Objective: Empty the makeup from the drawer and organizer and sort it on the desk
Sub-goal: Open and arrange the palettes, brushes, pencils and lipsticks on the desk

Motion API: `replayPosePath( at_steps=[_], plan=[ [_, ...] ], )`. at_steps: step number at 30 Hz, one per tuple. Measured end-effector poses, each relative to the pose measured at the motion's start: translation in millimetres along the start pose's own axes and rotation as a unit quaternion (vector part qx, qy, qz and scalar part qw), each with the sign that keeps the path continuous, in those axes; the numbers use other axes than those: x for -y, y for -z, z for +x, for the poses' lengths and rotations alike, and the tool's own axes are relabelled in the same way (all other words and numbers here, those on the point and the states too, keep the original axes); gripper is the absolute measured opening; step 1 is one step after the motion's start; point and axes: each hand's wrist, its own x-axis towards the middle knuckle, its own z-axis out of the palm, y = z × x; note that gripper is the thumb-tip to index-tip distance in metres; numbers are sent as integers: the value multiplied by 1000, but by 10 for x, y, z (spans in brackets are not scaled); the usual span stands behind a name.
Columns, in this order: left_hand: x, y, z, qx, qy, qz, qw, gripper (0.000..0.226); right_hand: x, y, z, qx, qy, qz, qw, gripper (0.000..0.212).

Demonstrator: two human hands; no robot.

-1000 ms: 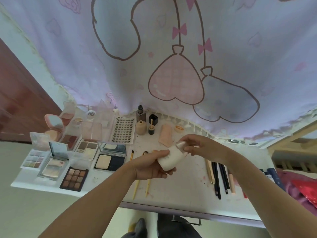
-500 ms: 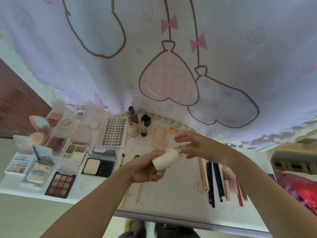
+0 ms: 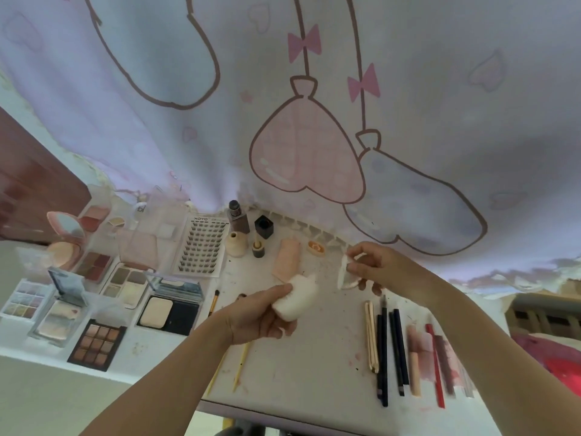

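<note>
Cream-white and rounded, a small bottle (image 3: 295, 298) is being held above the middle of the bench (image 3: 314, 357), with the left hand (image 3: 262, 313) curling its fingers round the lower end. The right hand (image 3: 372, 267) is hovering apart from it toward the bench's right side, pinching a pale cap-like piece (image 3: 345, 273) between thumb and fingertips; what exactly that piece is cannot be told. Beneath the bottle a peach tube (image 3: 286, 260) is lying flat, and small bottles (image 3: 248, 229) are standing near the back edge. A lash tray (image 3: 202, 247) is sitting left of those, and open palettes and compacts (image 3: 97, 344) are filling the bench's left end, down to its front left corner. Thin brushes (image 3: 242, 363) are lying under the left wrist, pointing at the front edge. Pencils and slim sticks (image 3: 396, 350) are lying side by side toward the front right. A cartoon-printed curtain (image 3: 314, 121) is hanging behind the back edge.
</note>
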Motion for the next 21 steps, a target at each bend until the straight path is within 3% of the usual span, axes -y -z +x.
replayPosePath(
  at_steps=[2,4,7,10,13,15,21],
  plan=[
    [3,-36,114,-71,-68,44,994,30,-177,0,103,-45,-47,13,998,19],
    [-42,-124,221,-154,-138,149,967,33,-352,-79,237,-59,-91,-4,994,20],
    [-116,-210,417,-283,-201,271,898,31,-507,-220,446,-73,-104,-22,992,20],
    [-143,-226,635,-355,-220,370,830,32,-519,-291,607,-88,-91,-30,991,22],
    [-143,-225,769,-396,-200,490,751,31,-532,-316,721,-107,-87,-64,988,20],
    [-142,-241,810,-405,-192,532,718,31,-551,-324,770,-118,-89,-81,986,19],
    [-88,-204,882,-416,-191,553,696,39,-541,-263,734,-129,-96,-106,981,34]
  ],
)
